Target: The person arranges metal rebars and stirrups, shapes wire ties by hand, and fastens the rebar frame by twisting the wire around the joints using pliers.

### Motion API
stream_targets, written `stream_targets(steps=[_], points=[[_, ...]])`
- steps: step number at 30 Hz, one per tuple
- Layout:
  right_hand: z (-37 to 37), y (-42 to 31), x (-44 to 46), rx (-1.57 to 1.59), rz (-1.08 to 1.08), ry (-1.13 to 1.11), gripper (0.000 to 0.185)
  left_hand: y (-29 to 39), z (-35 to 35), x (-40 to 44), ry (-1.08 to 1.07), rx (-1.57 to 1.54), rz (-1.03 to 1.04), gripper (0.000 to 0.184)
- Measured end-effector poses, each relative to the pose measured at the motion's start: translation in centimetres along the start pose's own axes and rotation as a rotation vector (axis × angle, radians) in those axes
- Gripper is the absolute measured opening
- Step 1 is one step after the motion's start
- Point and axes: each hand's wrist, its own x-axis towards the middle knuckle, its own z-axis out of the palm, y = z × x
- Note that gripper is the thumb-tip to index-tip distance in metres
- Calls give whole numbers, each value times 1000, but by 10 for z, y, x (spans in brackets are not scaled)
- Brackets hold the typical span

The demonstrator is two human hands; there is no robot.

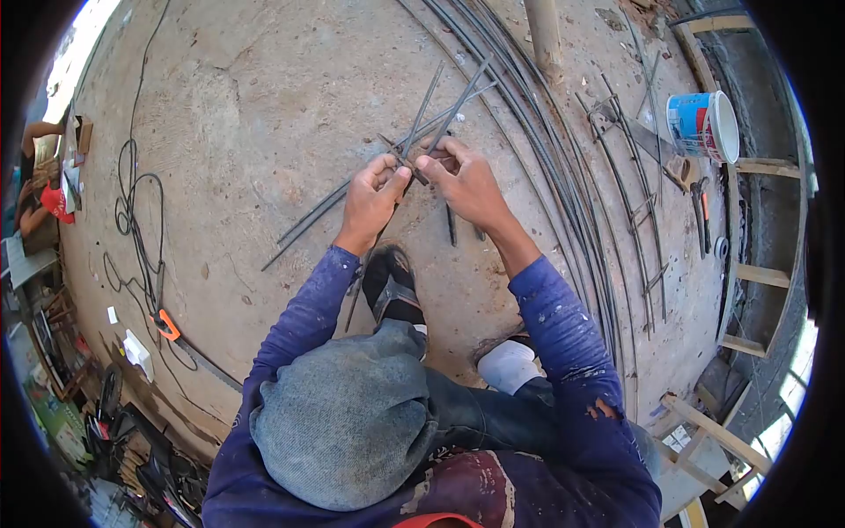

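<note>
Several thin steel rebar rods (pixel 319 211) cross one another above the concrete floor, in front of my feet. My left hand (pixel 374 198) is closed at the crossing, thumb pressed to the index finger; whatever thin piece lies in that pinch is too small to make out. On the other side of the crossing, my right hand (pixel 466 180) is closed on a rebar rod (pixel 464 99) that slants up and away to the right. Its thumb and index finger meet close to the left fingertips. Parts of the rods are hidden behind both hands.
Long bent rebar (pixel 554 163) curves along my right. Beyond it lie a tied rebar frame (pixel 635 207), pliers (pixel 701 216) and a paint bucket (pixel 723 128). To the left are a black cable (pixel 132 202) and an orange-handled saw (pixel 165 325). Another person's arm (pixel 37 132) shows far left.
</note>
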Motion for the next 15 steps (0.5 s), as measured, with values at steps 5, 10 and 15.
stream_targets(steps=[5, 10, 15], points=[[-19, -29, 22, 177, 10, 195, 30, 3, -8, -8, 58, 166, 29, 24], [-143, -79, 20, 342, -318, 649, 27, -6, -30, -25, 120, 281, 143, 32], [-274, -64, -60, 324, -349, 1164, 23, -3, -49, -19, 71, 270, 75, 32]])
